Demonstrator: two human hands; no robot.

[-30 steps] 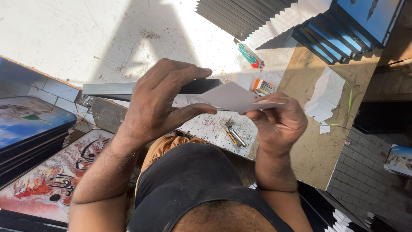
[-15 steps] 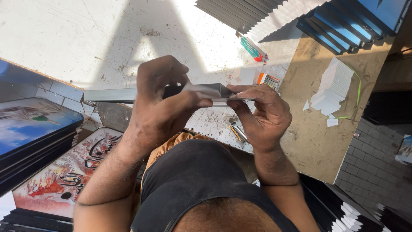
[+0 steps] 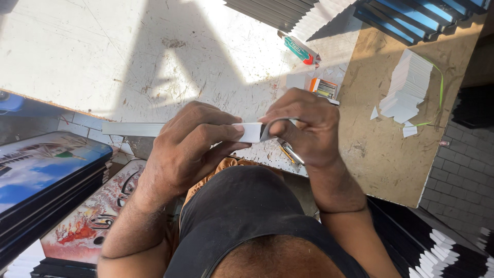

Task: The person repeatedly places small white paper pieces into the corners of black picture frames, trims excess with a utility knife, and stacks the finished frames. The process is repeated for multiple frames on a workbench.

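My left hand [image 3: 193, 146] grips the end of a long thin grey frame strip [image 3: 131, 128] that runs out to the left. A white paper piece [image 3: 252, 132] is wrapped over that end, pinched under my left thumb and fingers. My right hand [image 3: 306, 126] closes over the same end from the right, its fingers pressing the paper down onto the strip. Both hands meet above the edge of the scratched white worktable [image 3: 128, 56].
A stack of white paper pieces [image 3: 409, 87] lies on the brown board [image 3: 381, 149] at right. A green tube [image 3: 298, 50] and a small orange box [image 3: 323, 87] lie on the table. Stacked framed pictures [image 3: 46, 175] stand at left, dark frames [image 3: 411, 15] at top right.
The white paper, held out flat a second ago, is now folded down around the strip's end. My right hand has moved in over it, close against my left.
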